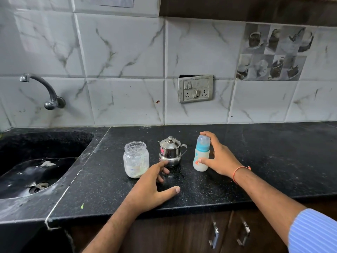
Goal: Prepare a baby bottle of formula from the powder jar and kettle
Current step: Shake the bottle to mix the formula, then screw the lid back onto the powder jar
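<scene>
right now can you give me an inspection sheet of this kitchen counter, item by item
surface: black speckled counter, white specks scattered across it
job's things: open glass powder jar with little powder left, no lid on; steel kettle with its lid on; capped baby bottle with milky liquid low down; all three upright in a row
clutter: nothing seen
grippers: left hand spread on the counter in front of the jar and kettle, holding nothing; right hand has fingers at the bottle's cap and thumb low on its body
cables: nothing seen
surroundings: sink and wall tap at left; switch and socket plate on the tiled wall; cabinet handles below
</scene>
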`<state>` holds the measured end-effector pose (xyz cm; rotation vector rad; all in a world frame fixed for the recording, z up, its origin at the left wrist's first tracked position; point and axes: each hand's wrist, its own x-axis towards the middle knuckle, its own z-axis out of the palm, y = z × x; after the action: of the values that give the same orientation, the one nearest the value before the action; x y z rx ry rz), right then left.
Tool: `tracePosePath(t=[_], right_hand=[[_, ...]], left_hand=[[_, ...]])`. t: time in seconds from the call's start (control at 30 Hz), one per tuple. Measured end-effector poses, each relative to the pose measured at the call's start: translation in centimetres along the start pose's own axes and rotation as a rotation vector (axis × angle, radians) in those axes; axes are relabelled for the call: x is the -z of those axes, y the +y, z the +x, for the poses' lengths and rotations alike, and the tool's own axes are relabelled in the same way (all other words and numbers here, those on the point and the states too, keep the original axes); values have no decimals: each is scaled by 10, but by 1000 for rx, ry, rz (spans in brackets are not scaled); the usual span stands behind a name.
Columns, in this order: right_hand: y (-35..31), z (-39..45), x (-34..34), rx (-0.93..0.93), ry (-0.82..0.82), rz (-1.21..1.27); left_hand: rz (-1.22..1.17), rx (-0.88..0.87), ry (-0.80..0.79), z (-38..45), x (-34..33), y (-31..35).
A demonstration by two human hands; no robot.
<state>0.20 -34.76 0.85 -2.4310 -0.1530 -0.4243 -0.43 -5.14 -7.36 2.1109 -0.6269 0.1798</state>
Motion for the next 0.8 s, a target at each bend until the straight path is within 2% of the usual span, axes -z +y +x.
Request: tracePosePath(t=[0.43, 0.6, 0.7, 0.8], right_hand=[[12, 20, -3, 12, -9, 30], [13, 18, 0, 24, -42, -4], [15, 17, 7, 36, -86, -38], [20, 13, 15, 11, -94, -19]], left_hand=[[-21, 20, -19, 0, 0, 1], [128, -53, -7, -5, -1, 10], [286, -247, 150, -9, 3, 15], [348, -352, 460, -14, 5, 19]])
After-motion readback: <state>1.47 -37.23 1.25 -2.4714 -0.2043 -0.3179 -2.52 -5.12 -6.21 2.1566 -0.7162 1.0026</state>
